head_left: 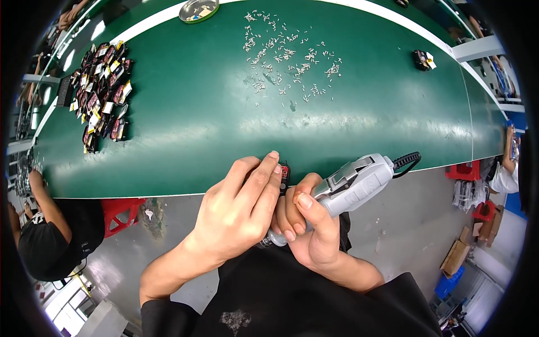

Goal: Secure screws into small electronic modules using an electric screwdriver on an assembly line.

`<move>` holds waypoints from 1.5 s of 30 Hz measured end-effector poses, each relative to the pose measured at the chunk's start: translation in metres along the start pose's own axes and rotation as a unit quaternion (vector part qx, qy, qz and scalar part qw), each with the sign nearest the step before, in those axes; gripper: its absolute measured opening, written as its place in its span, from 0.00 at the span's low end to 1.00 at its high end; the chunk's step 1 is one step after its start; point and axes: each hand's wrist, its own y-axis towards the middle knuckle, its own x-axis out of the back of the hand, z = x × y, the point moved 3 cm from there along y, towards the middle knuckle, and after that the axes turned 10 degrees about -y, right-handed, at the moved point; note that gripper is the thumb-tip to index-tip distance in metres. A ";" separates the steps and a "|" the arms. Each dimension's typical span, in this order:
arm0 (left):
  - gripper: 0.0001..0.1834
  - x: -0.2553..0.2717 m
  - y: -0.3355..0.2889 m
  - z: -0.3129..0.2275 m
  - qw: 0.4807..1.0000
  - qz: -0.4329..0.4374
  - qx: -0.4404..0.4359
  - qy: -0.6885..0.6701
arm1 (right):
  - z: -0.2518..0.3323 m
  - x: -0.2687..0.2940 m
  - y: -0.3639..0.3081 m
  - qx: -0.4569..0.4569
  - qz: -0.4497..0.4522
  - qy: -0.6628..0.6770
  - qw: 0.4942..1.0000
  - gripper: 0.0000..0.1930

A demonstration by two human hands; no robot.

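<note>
My right hand (317, 230) is wrapped round a grey electric screwdriver (362, 182). A black ribbed cord sleeve comes off its upper right end, and its other end points down and left toward my body. At the table's near edge is a small black device with a red face (284, 173), partly covered by my left hand (241, 205). The left fingers lie close together along the device's left side, gripping it; the thumb is hidden. My two hands nearly touch, and the tool's working tip cannot be made out.
Many tiny pale pins (286, 56) are scattered over the far middle of the green table (185, 123). Similar black devices (104, 90) with white and yellow tags are heaped at left; one (424, 60) sits far right. A round dish (198, 10) stands at the back. Other people work on both sides.
</note>
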 end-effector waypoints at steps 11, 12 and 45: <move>0.16 -0.002 0.003 -0.001 0.990 0.041 -0.101 0.094 | -0.002 0.006 0.001 0.014 -0.016 -0.020 1.000 0.05; 0.16 -0.003 0.003 -0.001 0.987 0.040 -0.114 0.101 | -0.002 0.006 0.001 0.012 -0.020 -0.018 1.000 0.05; 0.20 -0.003 -0.005 -0.001 0.996 0.090 -0.003 -0.002 | 0.096 -0.002 0.072 0.197 0.223 -0.197 0.934 0.18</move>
